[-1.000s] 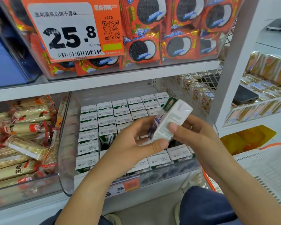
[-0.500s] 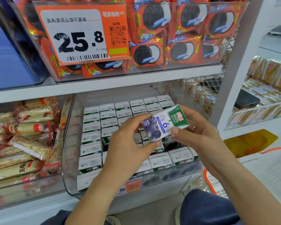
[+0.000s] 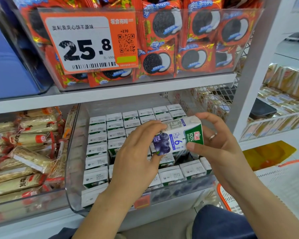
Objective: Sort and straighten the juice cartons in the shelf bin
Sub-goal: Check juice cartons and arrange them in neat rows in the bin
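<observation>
Shelf (image 3: 110,97) carries the clear shelf bin (image 3: 72,169), w/ packed rows of juice cartons (image 3: 114,125) standing upright, tops up, filling most of it from 12 o'clock down to 6. A dark gap (image 3: 186,156) shows in the rows at approx 3 o'clock of the bin's middle, just under the hands; prob the slot for the carton in hand, though partly hidden.

The blueberry carton (image 3: 177,137) is up off the rows, lying on its side, print facing the camera, above the bin's right-centre. Left hand (image 3: 136,157) pinches its left end, thumb under at 6 o'clock and fingers over the top edge. Right hand (image 3: 219,149) holds the right end, thumb on the front face, fingers curled behind; both grips closed on it, none free.

Risks, big to small:
- Pushing it down at an angle could knock neighbours at the gap's edge out of line, since the rows are tight.
- Carton is sideways; if seated w/o turning it upright it won't match the rest.
- Gap is hidden by the hands, so lowering blind may snag a corner on a neighbour's top.
- Hard pinch could dent the soft carton walls.
</observation>
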The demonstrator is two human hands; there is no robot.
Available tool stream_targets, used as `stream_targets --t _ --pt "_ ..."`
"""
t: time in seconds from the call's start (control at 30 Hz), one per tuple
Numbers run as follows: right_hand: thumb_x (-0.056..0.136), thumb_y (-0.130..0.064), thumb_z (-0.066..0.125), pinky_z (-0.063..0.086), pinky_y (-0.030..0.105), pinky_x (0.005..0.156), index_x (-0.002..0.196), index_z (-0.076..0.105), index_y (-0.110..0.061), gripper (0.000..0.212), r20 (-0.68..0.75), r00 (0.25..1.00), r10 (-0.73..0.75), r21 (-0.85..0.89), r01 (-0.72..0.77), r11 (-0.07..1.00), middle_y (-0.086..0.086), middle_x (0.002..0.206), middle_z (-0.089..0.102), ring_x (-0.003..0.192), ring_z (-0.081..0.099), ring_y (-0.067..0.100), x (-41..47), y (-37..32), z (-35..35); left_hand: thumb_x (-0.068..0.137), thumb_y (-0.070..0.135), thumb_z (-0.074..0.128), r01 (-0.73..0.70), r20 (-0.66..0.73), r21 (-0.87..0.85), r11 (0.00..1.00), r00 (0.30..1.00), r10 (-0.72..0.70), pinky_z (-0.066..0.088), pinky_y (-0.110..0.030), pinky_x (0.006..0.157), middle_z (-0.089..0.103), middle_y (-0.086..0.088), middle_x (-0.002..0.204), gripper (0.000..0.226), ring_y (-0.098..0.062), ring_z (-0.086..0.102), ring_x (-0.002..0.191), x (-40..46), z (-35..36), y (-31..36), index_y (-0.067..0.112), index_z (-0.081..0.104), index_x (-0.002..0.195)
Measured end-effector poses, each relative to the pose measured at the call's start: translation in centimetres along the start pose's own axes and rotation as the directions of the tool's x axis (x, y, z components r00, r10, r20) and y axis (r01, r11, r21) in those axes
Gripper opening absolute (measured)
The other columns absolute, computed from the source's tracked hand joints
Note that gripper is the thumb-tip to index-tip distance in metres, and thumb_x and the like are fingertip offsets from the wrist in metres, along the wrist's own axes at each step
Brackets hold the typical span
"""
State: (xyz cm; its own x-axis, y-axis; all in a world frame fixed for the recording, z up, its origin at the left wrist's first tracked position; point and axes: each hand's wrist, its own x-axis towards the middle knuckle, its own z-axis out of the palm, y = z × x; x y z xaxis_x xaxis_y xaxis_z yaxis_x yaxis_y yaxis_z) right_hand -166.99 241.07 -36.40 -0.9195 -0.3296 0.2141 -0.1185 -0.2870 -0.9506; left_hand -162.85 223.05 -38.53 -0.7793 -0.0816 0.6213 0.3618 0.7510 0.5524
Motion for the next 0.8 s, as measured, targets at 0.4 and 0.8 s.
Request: stream_targets --t 0.4,0.8 --pt "0.085 -0.011 0.063 0.060 0.029 0.067 0.114 0.061 -0.021 0.031 -0.128 0.917 0.376 0.030 -0.376 0.926 0.009 0.099 0.074 0.089 0.072 0.024 0.5 0.6 -0.1 0.069 0.015 0.085 0.171 0.027 -0.383 0.908 0.984 -0.173 0.039 -0.008 0.097 0.057 0.026 0.123 0.069 0.007 0.051 0.118 -0.1 0.3 0.9 0.039 0.049 0.124" --pt "0.080 -0.027 0.062 0.060 0.031 0.067 0.118 0.060 -0.013 0.041 -0.091 0.878 0.469 0.029 -0.469 0.883 0.014 0.097 0.073 0.089 0.072 0.025 0.4 1.0 1.0 0.066 0.021 0.086 0.205 0.016 -0.500 0.841 0.974 -0.228 0.043 -0.007 0.088 0.061 0.023 0.120 0.070 0.009 0.053 0.114 0.1 -0.6 2.2 0.041 0.051 0.123"
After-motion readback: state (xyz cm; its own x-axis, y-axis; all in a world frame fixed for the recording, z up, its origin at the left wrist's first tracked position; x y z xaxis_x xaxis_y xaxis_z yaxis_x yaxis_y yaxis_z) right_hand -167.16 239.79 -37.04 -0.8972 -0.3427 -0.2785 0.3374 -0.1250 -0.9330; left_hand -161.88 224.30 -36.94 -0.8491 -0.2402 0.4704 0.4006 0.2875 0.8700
